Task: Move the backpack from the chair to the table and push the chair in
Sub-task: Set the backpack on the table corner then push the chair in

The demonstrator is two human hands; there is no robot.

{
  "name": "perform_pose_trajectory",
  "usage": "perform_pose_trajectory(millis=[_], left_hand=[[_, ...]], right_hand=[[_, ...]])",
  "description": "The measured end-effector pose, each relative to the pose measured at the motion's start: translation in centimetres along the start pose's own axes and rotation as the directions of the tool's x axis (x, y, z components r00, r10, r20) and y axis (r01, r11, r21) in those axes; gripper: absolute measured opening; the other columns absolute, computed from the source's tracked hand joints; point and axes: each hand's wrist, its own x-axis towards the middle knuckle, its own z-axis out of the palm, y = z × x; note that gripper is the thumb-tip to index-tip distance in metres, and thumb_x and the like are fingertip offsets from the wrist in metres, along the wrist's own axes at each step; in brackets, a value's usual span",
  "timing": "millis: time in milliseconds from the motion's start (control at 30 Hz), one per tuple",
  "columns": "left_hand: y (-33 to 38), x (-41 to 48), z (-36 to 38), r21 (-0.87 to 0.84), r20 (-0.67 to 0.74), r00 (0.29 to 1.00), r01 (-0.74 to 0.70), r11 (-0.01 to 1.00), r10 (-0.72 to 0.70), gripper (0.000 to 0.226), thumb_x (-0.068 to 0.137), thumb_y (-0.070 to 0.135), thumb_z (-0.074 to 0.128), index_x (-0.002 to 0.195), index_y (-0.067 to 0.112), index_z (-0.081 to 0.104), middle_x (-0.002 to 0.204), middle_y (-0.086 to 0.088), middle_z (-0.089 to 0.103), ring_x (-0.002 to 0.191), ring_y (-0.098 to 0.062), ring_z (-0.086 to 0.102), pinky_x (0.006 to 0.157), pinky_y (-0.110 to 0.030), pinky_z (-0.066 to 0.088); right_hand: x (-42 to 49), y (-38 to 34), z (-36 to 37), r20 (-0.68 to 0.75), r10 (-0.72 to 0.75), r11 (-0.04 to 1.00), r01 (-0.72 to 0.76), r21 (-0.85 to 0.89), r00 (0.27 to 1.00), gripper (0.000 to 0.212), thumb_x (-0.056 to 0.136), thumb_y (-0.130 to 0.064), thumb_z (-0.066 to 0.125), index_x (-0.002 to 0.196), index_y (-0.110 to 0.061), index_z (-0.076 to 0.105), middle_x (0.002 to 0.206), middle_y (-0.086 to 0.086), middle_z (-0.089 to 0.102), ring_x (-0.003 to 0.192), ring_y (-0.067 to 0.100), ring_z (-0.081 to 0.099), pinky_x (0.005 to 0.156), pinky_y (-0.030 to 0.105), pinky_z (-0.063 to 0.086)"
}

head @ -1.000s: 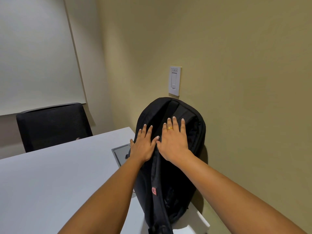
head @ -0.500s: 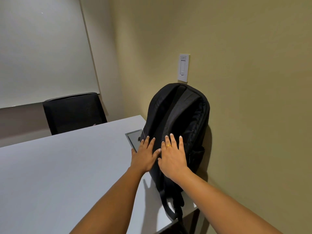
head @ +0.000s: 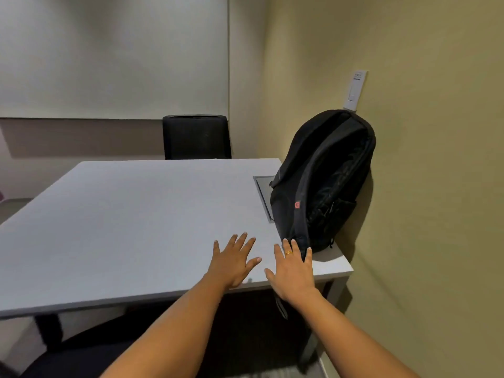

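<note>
The black backpack (head: 319, 184) stands upright on the right end of the white table (head: 131, 219), leaning against the yellow wall. My left hand (head: 233, 261) hovers flat over the table near its front edge, fingers spread, holding nothing. My right hand (head: 293, 271) is beside it, fingers apart, its fingertips just short of the backpack's base. A strap hangs down over the table edge below my right hand. The dark seat of a chair (head: 81, 358) shows at the bottom left, under my arms and in front of the table.
A second black chair (head: 196, 137) is tucked in at the table's far side. A grey cable hatch (head: 263, 197) is set into the tabletop next to the backpack. A white wall switch (head: 356, 90) sits above the backpack. The yellow wall closes off the right.
Both hands have come off the backpack and drawn back toward the table's front edge. The backpack stays upright against the wall. The view has pulled back and turned left.
</note>
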Motion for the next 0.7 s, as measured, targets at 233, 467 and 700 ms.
perform_pose_trajectory(millis=[233, 467, 700], left_hand=[[-5.8, -9.6, 0.1, 0.013, 0.011, 0.995, 0.096, 0.995, -0.096, 0.061, 0.095, 0.056, 0.016, 0.149, 0.029, 0.003, 0.158, 0.002, -0.002, 0.144, -0.018, -0.004, 0.113, -0.054, -0.001], [-12.9, -16.4, -0.4, 0.063, 0.05, 0.997, 0.057, 0.996, -0.06, 0.062, 0.095, 0.056, 0.02, 0.149, 0.028, 0.006, 0.158, 0.002, 0.0, 0.144, -0.017, -0.003, 0.113, -0.054, 0.001], [-20.6, -22.9, -0.3, 0.118, 0.118, 0.992, -0.053, 0.992, 0.039, 0.063, 0.095, 0.056, 0.02, 0.149, 0.026, 0.008, 0.158, 0.001, 0.002, 0.144, -0.019, -0.001, 0.114, -0.056, 0.002]], right_hand=[[-5.6, -6.8, 0.6, 0.01, -0.109, 0.993, 0.109, 0.034, 0.994, 0.067, 0.096, -0.052, 0.025, 0.148, -0.017, 0.002, 0.157, 0.01, -0.001, 0.143, 0.027, -0.007, 0.112, 0.054, -0.002], [-9.3, -14.7, 1.4, -0.001, -0.11, 0.989, 0.109, 0.098, 0.994, 0.067, 0.096, -0.052, 0.028, 0.148, -0.016, 0.007, 0.157, 0.01, 0.003, 0.143, 0.027, -0.005, 0.112, 0.053, 0.0], [-13.7, -24.0, 2.5, 0.011, -0.003, 0.982, 0.0, 0.189, 1.0, 0.066, 0.096, -0.051, 0.031, 0.147, -0.016, 0.009, 0.157, 0.01, 0.006, 0.143, 0.026, -0.003, 0.112, 0.054, 0.002]])
